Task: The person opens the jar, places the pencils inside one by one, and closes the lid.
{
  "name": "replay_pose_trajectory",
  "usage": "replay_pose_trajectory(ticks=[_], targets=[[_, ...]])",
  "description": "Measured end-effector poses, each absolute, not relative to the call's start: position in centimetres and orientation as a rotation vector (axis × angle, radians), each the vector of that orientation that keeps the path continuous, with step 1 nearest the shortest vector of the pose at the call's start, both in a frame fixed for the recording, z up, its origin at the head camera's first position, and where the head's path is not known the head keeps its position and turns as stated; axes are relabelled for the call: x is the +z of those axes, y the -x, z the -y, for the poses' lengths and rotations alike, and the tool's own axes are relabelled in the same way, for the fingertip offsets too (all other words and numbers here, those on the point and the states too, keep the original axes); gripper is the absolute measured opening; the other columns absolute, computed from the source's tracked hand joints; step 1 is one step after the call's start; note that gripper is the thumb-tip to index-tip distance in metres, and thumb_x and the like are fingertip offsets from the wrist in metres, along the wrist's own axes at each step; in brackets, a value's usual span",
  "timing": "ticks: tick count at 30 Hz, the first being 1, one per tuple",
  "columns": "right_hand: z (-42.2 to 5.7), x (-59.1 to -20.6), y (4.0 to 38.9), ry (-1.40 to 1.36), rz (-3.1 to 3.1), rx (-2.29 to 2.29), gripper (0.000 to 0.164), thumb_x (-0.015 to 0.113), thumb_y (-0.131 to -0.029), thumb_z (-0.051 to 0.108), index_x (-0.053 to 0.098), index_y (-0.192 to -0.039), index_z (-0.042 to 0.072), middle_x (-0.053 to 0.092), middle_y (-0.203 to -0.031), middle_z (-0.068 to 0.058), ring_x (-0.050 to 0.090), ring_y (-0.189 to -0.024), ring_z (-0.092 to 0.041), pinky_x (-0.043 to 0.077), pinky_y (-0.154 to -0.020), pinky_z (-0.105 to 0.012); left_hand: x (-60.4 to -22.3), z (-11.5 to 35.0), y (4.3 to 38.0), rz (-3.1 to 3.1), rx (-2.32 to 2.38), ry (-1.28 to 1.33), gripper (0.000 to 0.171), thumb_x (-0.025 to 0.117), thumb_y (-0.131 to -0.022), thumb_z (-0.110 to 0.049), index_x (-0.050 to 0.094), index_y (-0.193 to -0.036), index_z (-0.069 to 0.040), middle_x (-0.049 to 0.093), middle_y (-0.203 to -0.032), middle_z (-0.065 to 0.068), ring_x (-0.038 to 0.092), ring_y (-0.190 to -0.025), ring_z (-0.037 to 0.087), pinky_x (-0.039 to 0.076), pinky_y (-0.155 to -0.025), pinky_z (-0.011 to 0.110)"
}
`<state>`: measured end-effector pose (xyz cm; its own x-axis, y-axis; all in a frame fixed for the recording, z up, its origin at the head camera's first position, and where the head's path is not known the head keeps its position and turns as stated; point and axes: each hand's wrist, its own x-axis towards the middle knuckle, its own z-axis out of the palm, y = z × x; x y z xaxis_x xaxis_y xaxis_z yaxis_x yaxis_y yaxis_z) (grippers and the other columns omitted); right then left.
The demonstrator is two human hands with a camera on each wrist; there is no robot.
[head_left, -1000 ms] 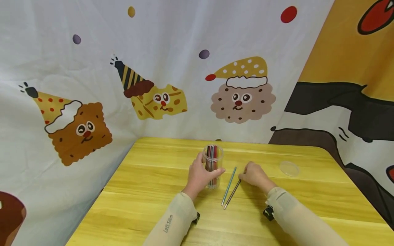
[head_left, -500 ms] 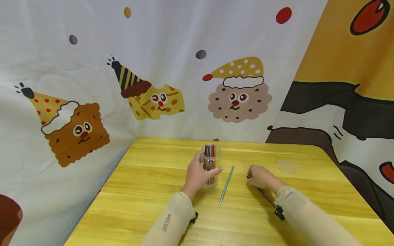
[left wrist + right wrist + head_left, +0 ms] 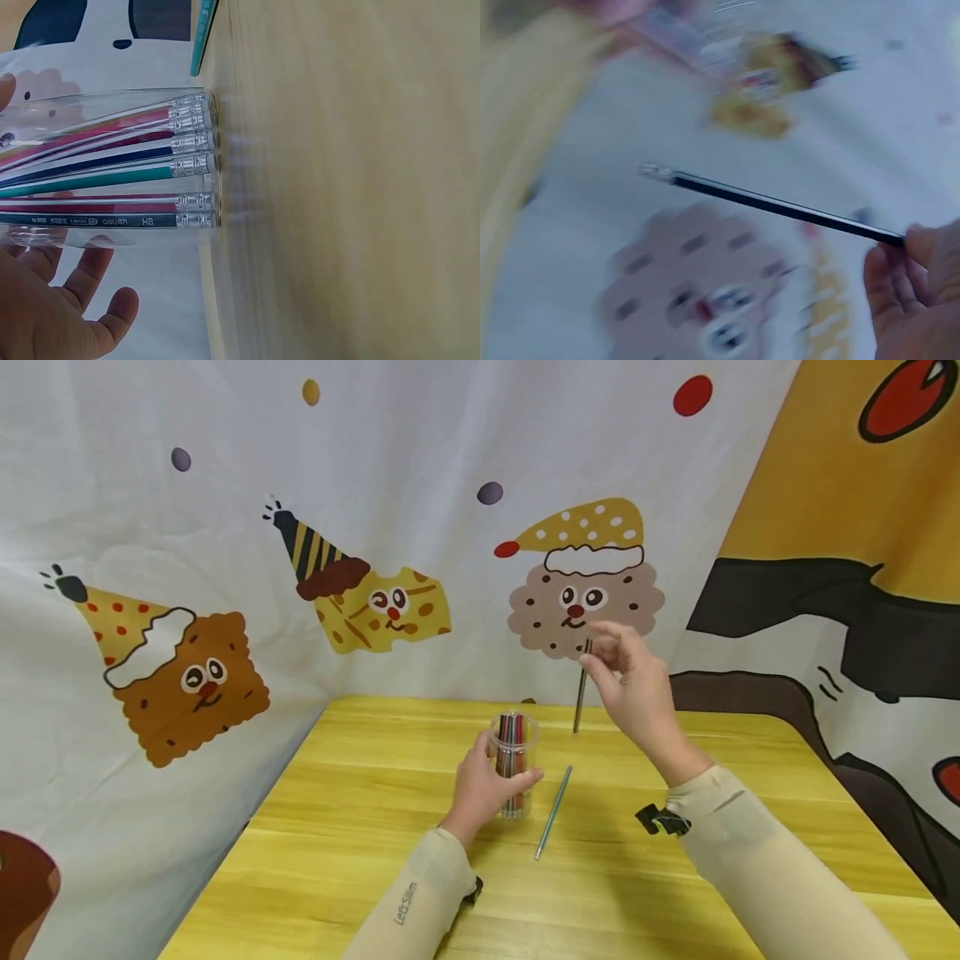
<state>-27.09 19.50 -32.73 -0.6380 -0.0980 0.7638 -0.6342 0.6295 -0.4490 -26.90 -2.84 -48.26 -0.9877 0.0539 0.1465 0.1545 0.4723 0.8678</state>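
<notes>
My left hand (image 3: 483,789) grips a clear plastic cup (image 3: 534,752) standing on the table, thumb and fingers around its side. Several pencils (image 3: 120,174) stand inside it, their metal-banded eraser ends down at the cup's bottom. In the air to the right of the cup, my right hand (image 3: 633,689) pinches a dark pencil (image 3: 780,205) near one end between thumb and fingers. That pencil hangs almost upright in the head view, eraser end lowest. A teal pencil (image 3: 553,814) lies on the table just right of the cup; part of it shows in the left wrist view.
The yellow wood-grain table (image 3: 337,860) reaches back to a white cloth (image 3: 420,460) printed with cartoon snacks in party hats. A dark strap piece (image 3: 663,820) sits at the right wrist.
My right hand has picked the dark pencil off the table, carried it right, then raised it and turned it upright. My left hand stays on the cup. The teal pencil has not moved.
</notes>
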Motion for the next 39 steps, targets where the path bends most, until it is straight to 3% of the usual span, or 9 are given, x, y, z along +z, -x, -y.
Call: replay_pose_trajectory(ticks=[4,8,13,17,25,30,39], targets=[[-16.7,-30.4,26.1,-0.688,1.868,1.121,0.035,0.072,-0.099,0.0,0.062,-0.133,-0.002,0.074,-0.097,-0.017,0.068,-0.085,-0.005,0.052,-0.081,-0.011,-48.3,2.8,27.0,2.612,-1.554,0.209,0.089,0.092,-0.078,-0.06,0.05,-0.146,-0.021,0.067,-0.127,0.005,0.069,-0.106,0.023,0.062,-0.09,0.048],[-15.2,-32.1,26.5,-0.73,1.936,1.065,0.029,0.075,-0.099,0.003,0.065,-0.125,-0.002,0.076,-0.097,-0.015,0.073,-0.084,-0.013,0.051,-0.075,-0.009,-48.4,2.6,26.9,2.608,-1.572,0.2,0.083,0.092,-0.077,-0.062,0.052,-0.139,-0.024,0.065,-0.116,0.002,0.066,-0.099,0.02,0.06,-0.086,0.043],[-15.0,-36.5,27.4,-0.68,2.177,0.939,0.022,0.076,-0.099,0.007,0.07,-0.119,0.003,0.078,-0.094,-0.009,0.071,-0.077,-0.019,0.056,-0.066,-0.023,-48.6,2.5,26.8,2.607,-1.583,0.206,0.079,0.092,-0.077,-0.061,0.053,-0.135,-0.025,0.065,-0.114,0.001,0.065,-0.098,0.019,0.059,-0.085,0.042],[-15.0,-38.6,27.5,-0.636,2.353,0.873,0.02,0.075,-0.101,0.014,0.072,-0.12,0.006,0.078,-0.101,-0.007,0.072,-0.084,-0.02,0.062,-0.074,-0.038,-48.4,2.5,26.7,2.601,-1.576,0.223,0.081,0.092,-0.077,-0.06,0.053,-0.139,-0.024,0.066,-0.117,0.001,0.065,-0.1,0.018,0.06,-0.087,0.044],[-14.6,-39.0,27.5,-0.585,2.474,0.765,0.015,0.073,-0.103,0.024,0.078,-0.108,0.011,0.08,-0.104,-0.006,0.07,-0.097,-0.027,0.062,-0.083,-0.047,-48.1,2.7,26.7,2.592,-1.573,0.239,0.078,0.09,-0.079,-0.06,0.052,-0.137,-0.024,0.064,-0.112,0.0,0.064,-0.096,0.018,0.059,-0.085,0.042],[-14.5,-38.9,27.6,-0.551,2.539,0.798,0.018,0.071,-0.105,0.028,0.079,-0.107,0.012,0.079,-0.102,-0.005,0.069,-0.095,-0.025,0.06,-0.08,-0.046,-48.2,2.8,26.8,2.597,-1.579,0.22,0.079,0.09,-0.078,-0.063,0.052,-0.137,-0.026,0.064,-0.114,-0.001,0.065,-0.098,0.018,0.059,-0.087,0.042],[-14.6,-39.5,27.7,-0.531,2.57,0.908,0.019,0.066,-0.108,0.03,0.079,-0.107,0.015,0.076,-0.091,0.0,0.062,-0.078,-0.014,0.053,-0.068,-0.031,-48.3,2.9,26.8,2.591,-1.596,0.208,0.079,0.089,-0.078,-0.065,0.053,-0.136,-0.026,0.065,-0.113,0.0,0.066,-0.097,0.017,0.06,-0.085,0.04]])
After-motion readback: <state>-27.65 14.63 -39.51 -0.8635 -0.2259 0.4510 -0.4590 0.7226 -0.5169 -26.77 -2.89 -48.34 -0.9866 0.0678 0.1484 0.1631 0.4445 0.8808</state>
